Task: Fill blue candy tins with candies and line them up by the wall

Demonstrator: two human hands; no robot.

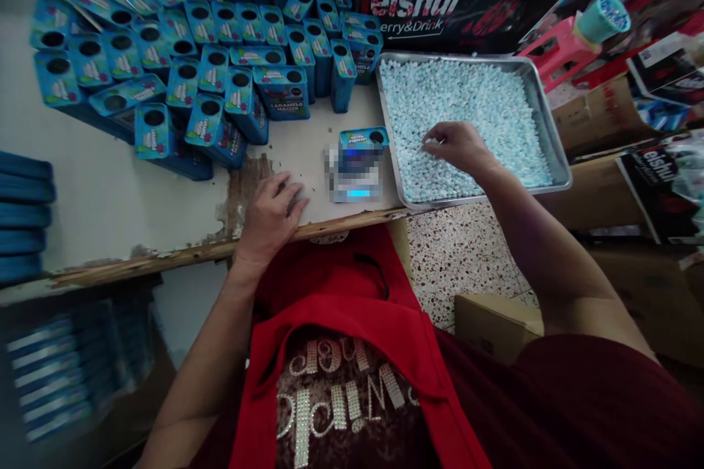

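Observation:
My right hand [455, 146] is over a metal tray [562, 161] of small pale blue candies [484, 102]. Its thumb and fingers are pinched together at the candies, and what they hold is too small to make out. My left hand [273, 214] rests at the table's front edge, fingers apart and slightly bent, with nothing in it. Between the hands, a blue candy tin [363, 138] with a dark round opening is on or against a small device with a lit display [357, 193], which is blurred out.
Many blue tins [283, 91] with round openings crowd the table's [110, 205] back and left. More blue packs [25, 216] are stacked at far left. A black printed carton [467, 18] stands behind the tray. A pink-and-turquoise object [572, 44] and cartons [594, 183] are at right.

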